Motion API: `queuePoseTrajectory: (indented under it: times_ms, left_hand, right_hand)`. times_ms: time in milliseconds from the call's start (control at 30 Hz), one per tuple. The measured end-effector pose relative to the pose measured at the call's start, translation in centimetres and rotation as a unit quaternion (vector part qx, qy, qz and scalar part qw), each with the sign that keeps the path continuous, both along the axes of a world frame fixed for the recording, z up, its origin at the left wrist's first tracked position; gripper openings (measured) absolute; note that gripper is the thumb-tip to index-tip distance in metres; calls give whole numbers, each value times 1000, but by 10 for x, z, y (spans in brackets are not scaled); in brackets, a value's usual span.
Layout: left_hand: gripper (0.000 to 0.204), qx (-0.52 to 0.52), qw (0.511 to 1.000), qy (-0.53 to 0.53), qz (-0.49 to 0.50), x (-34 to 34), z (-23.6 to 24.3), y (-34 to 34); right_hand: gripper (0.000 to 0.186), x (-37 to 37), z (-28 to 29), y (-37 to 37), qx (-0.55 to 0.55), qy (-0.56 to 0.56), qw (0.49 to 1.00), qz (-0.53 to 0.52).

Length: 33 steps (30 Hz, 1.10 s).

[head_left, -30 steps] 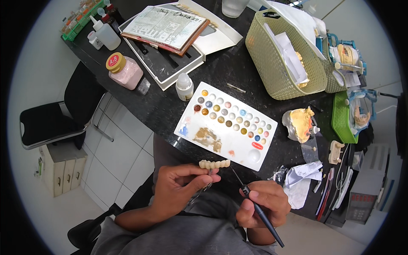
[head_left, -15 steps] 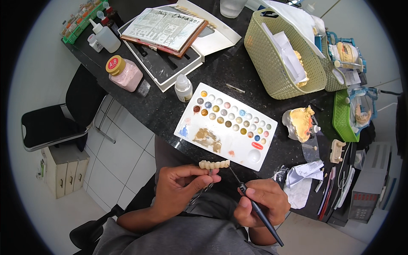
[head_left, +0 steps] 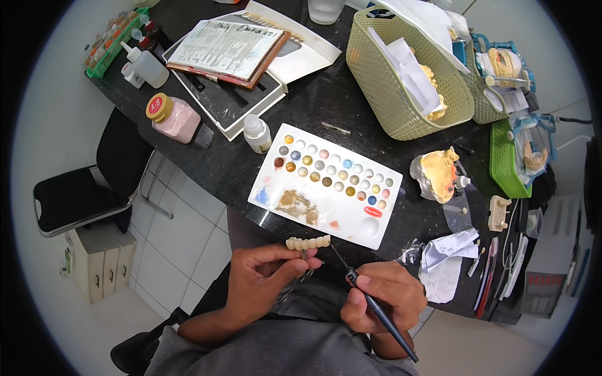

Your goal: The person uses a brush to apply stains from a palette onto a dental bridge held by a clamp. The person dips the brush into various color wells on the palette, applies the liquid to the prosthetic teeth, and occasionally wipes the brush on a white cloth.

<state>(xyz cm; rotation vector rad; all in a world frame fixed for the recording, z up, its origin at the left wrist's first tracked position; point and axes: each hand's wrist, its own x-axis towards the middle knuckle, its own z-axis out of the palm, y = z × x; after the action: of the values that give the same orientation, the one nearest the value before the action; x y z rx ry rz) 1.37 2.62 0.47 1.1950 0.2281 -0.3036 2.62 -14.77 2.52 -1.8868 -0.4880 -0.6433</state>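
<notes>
A row of cream-coloured false teeth, a dental bridge (head_left: 308, 242), is raised over my lap just in front of the palette. My left hand (head_left: 263, 279) pinches it from below by a thin metal holder, most of which is hidden behind my fingers. In my right hand (head_left: 387, 297) is a slim dark brush (head_left: 384, 316), gripped like a pen. Its fine tip reaches the right end of the bridge; whether it touches, I cannot tell. Beyond both hands lies a white paint palette (head_left: 338, 207) with rows of coloured wells and brown, blue and pinkish smears.
Right of the palette stands a plaster dental model (head_left: 434, 175), with crumpled paper (head_left: 442, 282) nearer me. Behind are a woven basket (head_left: 401, 103) and a green tray (head_left: 501, 160). A small white bottle (head_left: 257, 133), a pink powder jar (head_left: 179, 122) and a notebook (head_left: 229, 50) sit left.
The view has shifted slightly, so the bench items sit a little further left. Both hands keep their grips, and the brush tip stays at the right end of the bridge.
</notes>
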Motion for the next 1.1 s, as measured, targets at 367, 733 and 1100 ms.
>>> queuePoseTrajectory:
  times_ms: [367, 733, 1100]
  left_hand:
    - [13, 2, 1000, 7, 12, -1, 1, -2]
    - [13, 16, 1000, 13, 13, -1, 3, -3]
    - [13, 24, 999, -25, 5, -4, -6, 0]
  right_hand:
    - [24, 0, -1, -2, 5, 4, 1000, 7]
    - [23, -1, 1, -3, 7, -1, 1000, 8]
    - [24, -2, 2, -8, -1, 18, 999, 26]
